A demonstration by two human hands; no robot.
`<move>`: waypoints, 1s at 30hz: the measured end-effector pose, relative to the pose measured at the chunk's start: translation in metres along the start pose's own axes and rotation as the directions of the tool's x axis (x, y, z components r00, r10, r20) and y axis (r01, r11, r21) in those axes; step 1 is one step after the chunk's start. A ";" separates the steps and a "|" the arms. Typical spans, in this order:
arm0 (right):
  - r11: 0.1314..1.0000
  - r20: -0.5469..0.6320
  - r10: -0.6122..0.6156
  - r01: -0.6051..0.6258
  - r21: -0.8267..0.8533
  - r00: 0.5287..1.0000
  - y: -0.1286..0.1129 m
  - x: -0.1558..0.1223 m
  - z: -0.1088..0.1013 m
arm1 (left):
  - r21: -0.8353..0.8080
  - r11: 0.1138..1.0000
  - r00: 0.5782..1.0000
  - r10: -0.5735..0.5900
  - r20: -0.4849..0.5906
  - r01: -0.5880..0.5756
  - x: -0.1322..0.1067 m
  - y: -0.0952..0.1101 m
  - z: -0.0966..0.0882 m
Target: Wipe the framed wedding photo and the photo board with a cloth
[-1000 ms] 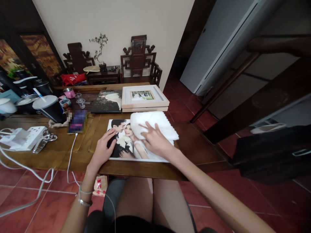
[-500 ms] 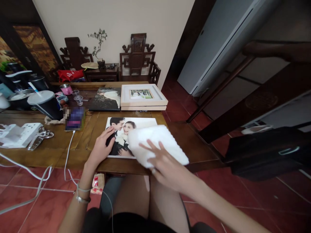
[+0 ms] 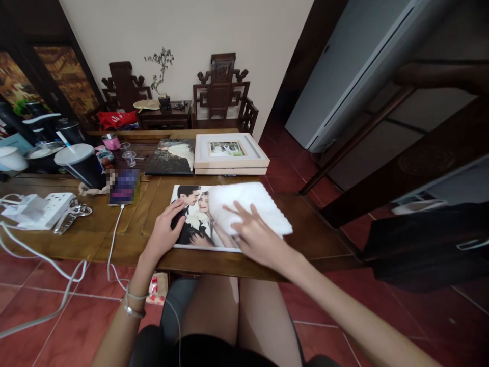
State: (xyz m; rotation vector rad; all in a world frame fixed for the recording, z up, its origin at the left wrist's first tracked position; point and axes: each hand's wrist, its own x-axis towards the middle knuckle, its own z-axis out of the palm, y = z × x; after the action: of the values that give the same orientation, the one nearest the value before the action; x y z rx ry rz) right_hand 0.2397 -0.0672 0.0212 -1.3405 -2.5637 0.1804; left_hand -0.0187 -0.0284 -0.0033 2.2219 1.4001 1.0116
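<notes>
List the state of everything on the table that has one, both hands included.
Left hand: open, resting on the photo's left side.
Right hand: fingers spread on the cloth.
Cloth: spread out, covering the photo's right part.
Photo: flat, face up, partly covered.
Frames: two, stacked.
Cup: upright, lidded, straw in.
Phone: lying flat, cable attached.
Power strip: charger apparently plugged in.

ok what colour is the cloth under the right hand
White; the cloth shows best in the head view.
</notes>
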 end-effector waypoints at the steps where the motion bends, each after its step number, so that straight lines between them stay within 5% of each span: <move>1: 1.000 -0.014 -0.008 0.008 0.007 1.000 -0.012 -0.016 0.002 | 0.003 1.000 1.000 0.000 0.002 0.000 0.000 0.001 0.000; 5: 0.998 -0.029 -0.055 0.056 0.022 0.998 -0.050 -0.066 0.004 | 0.017 1.000 1.000 0.000 0.002 0.000 0.000 0.001 0.000; 9: 0.995 0.009 -0.088 0.087 0.041 0.996 -0.061 -0.072 -0.005 | 0.009 1.000 1.000 0.016 0.005 -0.016 0.001 -0.003 0.002; 19: 0.994 0.012 0.094 -0.093 -0.066 0.996 0.009 0.049 -0.008 | -0.015 1.000 0.999 0.023 0.026 -0.023 -0.001 -0.009 0.004; 23: 0.991 0.004 0.111 -0.110 -0.080 0.994 0.022 0.072 -0.008 | -0.015 1.000 1.000 0.003 0.025 -0.003 0.000 -0.005 0.001; 30: 0.998 -0.006 0.030 -0.030 -0.049 1.000 -0.030 0.008 0.004 | -0.008 1.000 1.000 0.001 0.025 -0.001 0.001 0.000 0.001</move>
State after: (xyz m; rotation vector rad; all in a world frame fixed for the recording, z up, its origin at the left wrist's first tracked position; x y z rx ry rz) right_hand 0.2107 -0.0775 0.0250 -1.3953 -2.5603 0.1199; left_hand -0.0182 -0.0276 -0.0037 2.2223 1.3825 0.9842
